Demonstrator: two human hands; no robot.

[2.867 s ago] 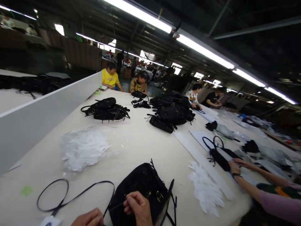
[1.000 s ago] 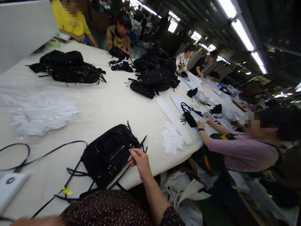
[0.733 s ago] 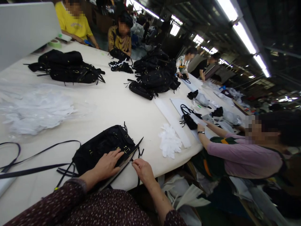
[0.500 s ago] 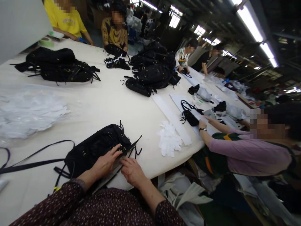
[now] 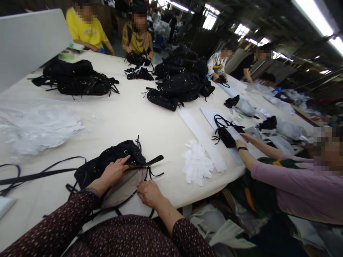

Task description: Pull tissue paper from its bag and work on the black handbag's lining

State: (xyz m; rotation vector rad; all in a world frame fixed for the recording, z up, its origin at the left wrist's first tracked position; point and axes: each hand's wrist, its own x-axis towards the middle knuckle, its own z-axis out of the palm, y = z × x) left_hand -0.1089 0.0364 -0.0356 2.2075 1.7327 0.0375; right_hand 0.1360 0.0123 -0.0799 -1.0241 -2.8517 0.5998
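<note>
Both hands on the bag (image 5: 115, 162), which lies right in front of them near the table (image 5: 139, 117) edge, long axis running left-near to right-far. Left hand (image 5: 114, 172) lies flat, fingers spread, palm pressing the bag's top edge; nothing clasped. Right hand (image 5: 149, 192) sits just right and nearer, fingers curled at the rim of the grey lining (image 5: 122, 187); can't tell if it pinches the lining or only touches it. Left hand is the nearer one to the bag body; the right is at the open mouth. Strap (image 5: 40, 175) trails off left of the left hand; a stiff tab (image 5: 152, 160) sticks out just beyond the right hand. White paper pile (image 5: 197, 166) lies right of the right hand, apart. A co-worker's hand (image 5: 241, 142) is further right on another small bag (image 5: 225, 135). Versus half a second back: the bag mouth is now pulled open with more lining showing, the right hand has shifted slightly nearer, and the left is in the same spot.
</note>
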